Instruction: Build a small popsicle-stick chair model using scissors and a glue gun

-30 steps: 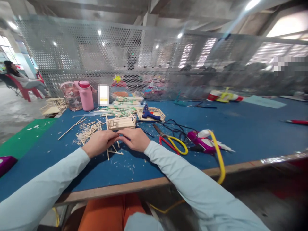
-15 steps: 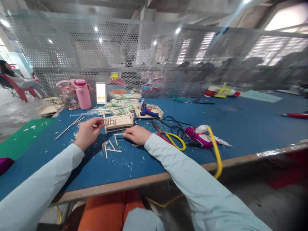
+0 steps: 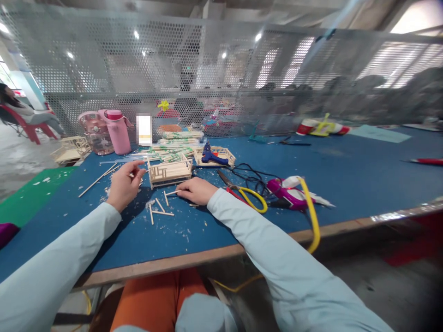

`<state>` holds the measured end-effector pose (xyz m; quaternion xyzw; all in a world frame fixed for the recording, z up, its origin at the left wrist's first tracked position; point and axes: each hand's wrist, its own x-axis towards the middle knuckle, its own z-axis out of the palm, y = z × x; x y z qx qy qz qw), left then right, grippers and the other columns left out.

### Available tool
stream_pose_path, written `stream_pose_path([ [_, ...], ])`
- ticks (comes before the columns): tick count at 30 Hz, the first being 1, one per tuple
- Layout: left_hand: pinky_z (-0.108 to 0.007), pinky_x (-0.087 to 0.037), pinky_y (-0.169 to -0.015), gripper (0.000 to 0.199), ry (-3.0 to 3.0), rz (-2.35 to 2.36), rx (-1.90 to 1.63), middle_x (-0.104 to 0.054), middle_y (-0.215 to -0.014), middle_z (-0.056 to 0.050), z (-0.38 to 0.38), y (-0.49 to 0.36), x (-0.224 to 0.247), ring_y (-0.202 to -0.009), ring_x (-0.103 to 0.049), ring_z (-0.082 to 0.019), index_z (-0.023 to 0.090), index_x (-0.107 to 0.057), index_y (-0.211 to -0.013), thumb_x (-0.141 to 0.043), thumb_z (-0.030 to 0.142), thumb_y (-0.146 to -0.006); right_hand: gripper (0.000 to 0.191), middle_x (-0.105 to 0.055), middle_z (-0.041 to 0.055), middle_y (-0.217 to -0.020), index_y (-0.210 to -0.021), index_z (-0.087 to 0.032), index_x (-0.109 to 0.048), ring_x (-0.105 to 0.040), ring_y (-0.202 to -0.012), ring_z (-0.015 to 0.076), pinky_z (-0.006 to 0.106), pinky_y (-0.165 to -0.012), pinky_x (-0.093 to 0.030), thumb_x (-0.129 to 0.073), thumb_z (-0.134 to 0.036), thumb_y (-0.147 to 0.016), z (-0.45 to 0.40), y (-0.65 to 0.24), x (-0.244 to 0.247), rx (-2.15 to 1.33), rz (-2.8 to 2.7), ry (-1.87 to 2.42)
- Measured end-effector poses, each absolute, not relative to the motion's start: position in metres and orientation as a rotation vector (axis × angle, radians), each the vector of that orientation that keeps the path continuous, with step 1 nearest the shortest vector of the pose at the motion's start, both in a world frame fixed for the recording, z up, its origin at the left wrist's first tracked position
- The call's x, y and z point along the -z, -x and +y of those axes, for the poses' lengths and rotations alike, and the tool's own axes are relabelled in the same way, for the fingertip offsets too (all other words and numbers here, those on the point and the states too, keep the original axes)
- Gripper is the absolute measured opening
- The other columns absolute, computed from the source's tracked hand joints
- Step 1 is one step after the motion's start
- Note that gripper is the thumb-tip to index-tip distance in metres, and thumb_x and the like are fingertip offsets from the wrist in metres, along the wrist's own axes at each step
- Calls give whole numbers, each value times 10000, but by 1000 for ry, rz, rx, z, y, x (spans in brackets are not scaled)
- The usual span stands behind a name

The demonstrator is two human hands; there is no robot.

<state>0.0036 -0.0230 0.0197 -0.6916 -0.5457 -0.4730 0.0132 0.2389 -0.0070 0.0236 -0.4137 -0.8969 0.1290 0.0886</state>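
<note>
My right hand [image 3: 198,191] pinches the end of a short wooden stick [image 3: 171,193] just above the blue tabletop. My left hand [image 3: 125,185] is beside the left end of a small wooden stick model [image 3: 170,173], thumb and fingers curled but apart, with nothing visible between them. That model stands upright, with a railing and short uprights along its side. In front of it lie several loose short sticks [image 3: 163,213] among white scraps.
Right of my right hand lie yellow-and-red scissors [image 3: 254,198], a purple glue gun [image 3: 289,193] and black cable. A blue glue gun [image 3: 214,158] rests on another wooden model. Stick bundles [image 3: 176,147] and a pink bottle [image 3: 118,133] stand behind, before a perforated metal screen [image 3: 138,69].
My left hand has drawn slightly left, off the model's end. The stick in my right hand has shifted and tilted a little. The view has moved slightly.
</note>
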Motion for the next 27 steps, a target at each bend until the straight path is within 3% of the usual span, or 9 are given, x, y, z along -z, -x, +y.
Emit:
stream_pose_path([
  [8,-250,-520,-692,389,2247,-1694,1527,-710,-812,-27,-22,-4,-18,-645,-618,-126,149,-656,-1113,-516,265,-770,240,-736,56,-1016,-1004,-205,-734,-664,-951,178,233,-805,-443,-546,-264,-866,-6,-239,-22,-369,-2662,1240],
  [15,-266,-529,-747,424,2244,-1790,1487,-734,-827,-23,-22,-5,-18,-664,-641,-136,147,-689,-1088,-505,251,-720,192,-741,41,-951,-962,-226,-739,-661,-885,175,236,-742,-437,-614,-255,-819,-6,-237,-21,-295,-2668,1268],
  [22,-249,-516,-691,419,2254,-1824,1461,-733,-792,-17,-21,-7,-17,-617,-619,-130,149,-692,-1074,-485,247,-723,104,-711,92,-921,-788,-169,-727,-630,-895,201,269,-770,-418,-624,-185,-800,-8,-227,-21,-268,-2619,1267],
  [27,-269,-507,-680,404,2226,-1816,1433,-716,-772,-23,-23,-6,-19,-614,-603,-140,148,-698,-1034,-448,211,-723,141,-694,64,-824,-842,-145,-631,-612,-760,132,244,-744,-430,-494,-141,-875,-7,-227,-18,-329,-2470,1272],
])
